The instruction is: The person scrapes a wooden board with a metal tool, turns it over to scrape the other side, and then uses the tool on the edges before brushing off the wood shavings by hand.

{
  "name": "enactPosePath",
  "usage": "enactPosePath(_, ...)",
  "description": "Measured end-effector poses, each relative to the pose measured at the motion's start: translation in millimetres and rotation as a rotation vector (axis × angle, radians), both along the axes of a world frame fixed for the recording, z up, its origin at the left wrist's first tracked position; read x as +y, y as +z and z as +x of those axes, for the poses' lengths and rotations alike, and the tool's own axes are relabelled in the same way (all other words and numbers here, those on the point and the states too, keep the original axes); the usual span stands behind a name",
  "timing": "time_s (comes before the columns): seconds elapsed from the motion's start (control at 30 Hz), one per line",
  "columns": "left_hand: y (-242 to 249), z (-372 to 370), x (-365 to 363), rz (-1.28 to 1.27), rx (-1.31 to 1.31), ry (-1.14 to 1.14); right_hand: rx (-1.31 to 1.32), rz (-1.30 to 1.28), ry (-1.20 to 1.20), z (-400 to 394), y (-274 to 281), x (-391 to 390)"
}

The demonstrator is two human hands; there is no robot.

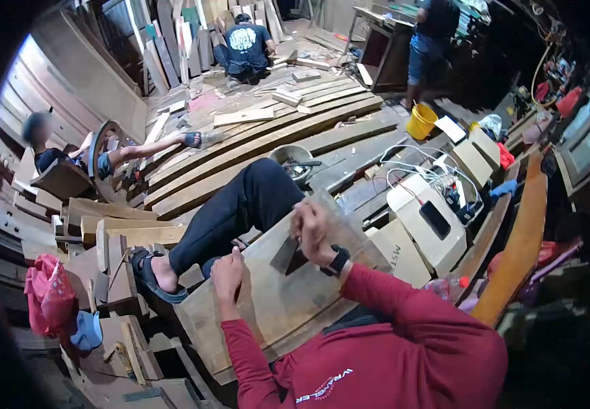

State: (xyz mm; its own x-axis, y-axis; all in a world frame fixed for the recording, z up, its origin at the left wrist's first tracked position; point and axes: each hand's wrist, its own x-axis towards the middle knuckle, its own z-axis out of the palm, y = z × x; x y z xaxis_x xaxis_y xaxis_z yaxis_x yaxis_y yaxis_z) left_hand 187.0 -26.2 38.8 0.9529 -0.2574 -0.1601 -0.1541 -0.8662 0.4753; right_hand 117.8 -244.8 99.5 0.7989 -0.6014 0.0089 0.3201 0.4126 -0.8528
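A wooden panel [261,317] lies tilted across my lap, with a raised line along its near side. My left hand [227,278] is at its far left edge, thumb up and fingers closed over the edge. Above the panel's right half, my right hand [312,232] is closed and somewhat blurred by motion. It holds a dark, flat, angular piece [286,256] against the panel face; its exact kind cannot be made out. A dark watch [336,260] is on my right wrist.
Long planks [267,140] cover the floor ahead, near a bucket of tools [293,160] and a yellow bucket [421,121]. A phone [434,219] and cables lie at right. One person [246,48] crouches at the back, another [53,153] sits left, a third [434,34] stands right.
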Motion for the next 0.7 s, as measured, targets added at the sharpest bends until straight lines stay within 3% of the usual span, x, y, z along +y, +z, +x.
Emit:
enactPosePath(0.13,2.3,-1.4,-3.2,0.004,-0.002,-0.006,0.044,-0.054,0.060,-13.5,-18.7,23.3)
enactPosePath(0.23,-6.1,-0.5,0.2,0.014,-0.019,-0.008,0.187,0.029,0.364,-25.1,-20.1,61.2)
enactPosePath(0.33,-1.2,-2.1,0.5,-0.002,-0.047,0.014,0.088,0.079,0.189,-10.0,-10.5,26.4)
enactPosePath(0.37,0.4,-2.0,0.0,-0.008,-0.038,0.007,0.059,-0.025,0.004,-6.2,1.0,14.4)
enactPosePath(0.47,0.3,-2.6,0.4,-0.013,-0.029,-0.007,0.014,-0.003,-0.022,-4.0,-22.1,-0.7)
enactPosePath(0.6,5.7,-4.5,-4.4,-0.014,-0.036,-0.009,0.167,0.054,0.352,-27.8,-10.6,55.7)
enactPosePath(0.7,5.9,-4.9,-0.9,-0.015,-0.026,0.010,0.106,0.030,0.185,-16.0,2.1,36.9)
